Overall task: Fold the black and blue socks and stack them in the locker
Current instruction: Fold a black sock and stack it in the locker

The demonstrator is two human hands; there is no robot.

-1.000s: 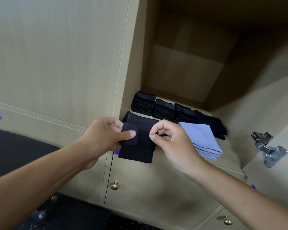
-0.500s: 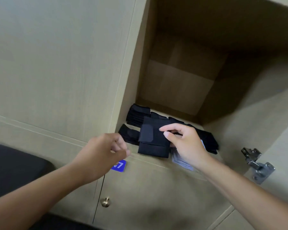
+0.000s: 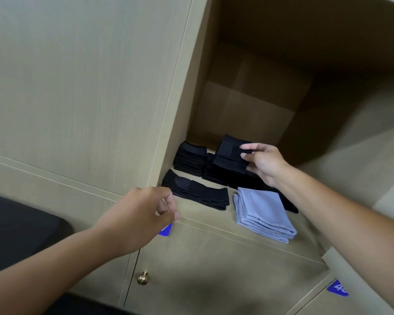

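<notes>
Two bare forearms, no sleeves in view, left hand [image 3: 141, 214] and right hand [image 3: 265, 164] without rings, watch or gloves

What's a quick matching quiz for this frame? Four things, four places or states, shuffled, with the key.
Things:
1. folded black sock
2. blue sock stack
3. unfolded black sock
4. left hand

Places or states:
A. lying long and flat at the locker's front left
B. empty, in front of the locker's front edge
C. pinched in the right hand above the black stacks at the back
D. resting on the locker floor at the front right

Pairs: 1-C, 2-D, 3-A, 4-B
</notes>
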